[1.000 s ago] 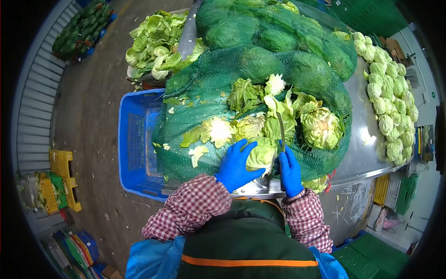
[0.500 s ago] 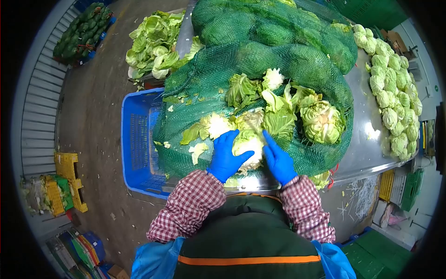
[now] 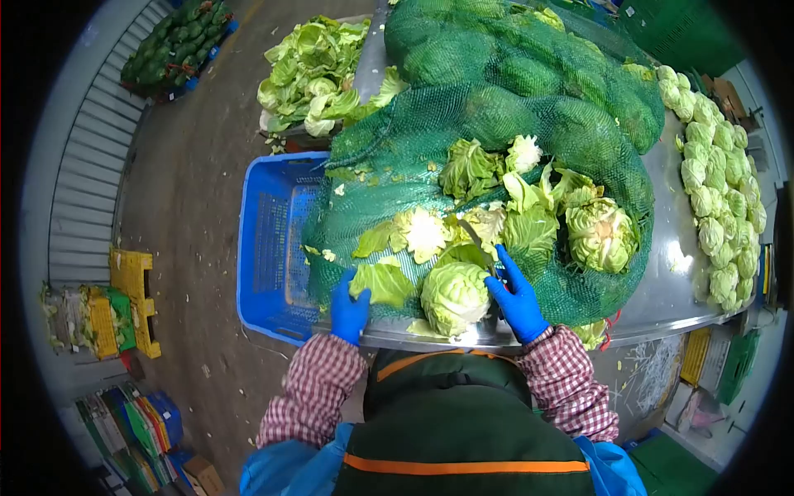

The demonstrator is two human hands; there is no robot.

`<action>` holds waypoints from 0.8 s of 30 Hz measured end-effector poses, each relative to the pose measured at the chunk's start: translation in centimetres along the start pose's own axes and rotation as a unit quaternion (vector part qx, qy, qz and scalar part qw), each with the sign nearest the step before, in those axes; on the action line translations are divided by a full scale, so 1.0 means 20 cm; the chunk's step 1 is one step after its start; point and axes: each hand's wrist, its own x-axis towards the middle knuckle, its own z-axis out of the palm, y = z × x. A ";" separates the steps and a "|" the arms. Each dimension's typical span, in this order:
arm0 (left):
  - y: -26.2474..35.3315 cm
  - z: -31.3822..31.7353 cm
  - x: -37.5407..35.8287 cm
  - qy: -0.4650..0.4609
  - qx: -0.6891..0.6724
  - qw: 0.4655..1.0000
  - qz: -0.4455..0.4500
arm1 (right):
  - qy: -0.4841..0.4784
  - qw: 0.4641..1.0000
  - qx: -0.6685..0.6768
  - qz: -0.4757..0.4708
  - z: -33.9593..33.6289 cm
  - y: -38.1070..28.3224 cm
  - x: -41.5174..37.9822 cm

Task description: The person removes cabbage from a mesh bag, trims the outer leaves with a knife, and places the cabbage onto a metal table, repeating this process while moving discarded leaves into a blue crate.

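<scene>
My left hand in a blue glove pinches a loose cabbage leaf by its edge. In my right hand, also gloved, is a knife whose blade points away and to the left; its handle is mostly hidden. Between my hands a pale green cabbage head rests near the table's front edge, beside my right fingers. Beyond it lie cut leaf pieces and a white leafy cluster on a green mesh sack. Another cabbage sits at the sack's opening on the right.
A blue crate stands at the table's left end. Behind it is a bin heaped with leaves. Full mesh sacks fill the back of the metal table, with trimmed cabbages piled along its right side.
My left hand has moved left, off the cabbage, with a leaf now in its fingers. The cabbage has turned, its rounded green side now showing. The whole view has shifted slightly.
</scene>
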 end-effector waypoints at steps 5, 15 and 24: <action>0.54 0.27 -0.05 -0.373 0.319 0.749 0.444 | -0.075 0.979 -0.178 -0.069 0.06 -0.16 0.11; 0.42 0.30 -0.27 -0.178 0.451 0.849 0.212 | 0.038 0.996 -0.081 -0.010 0.06 0.00 -0.37; 0.33 0.46 -0.32 -0.094 0.296 0.915 0.258 | 0.079 0.962 -0.246 -0.086 0.07 0.13 -0.23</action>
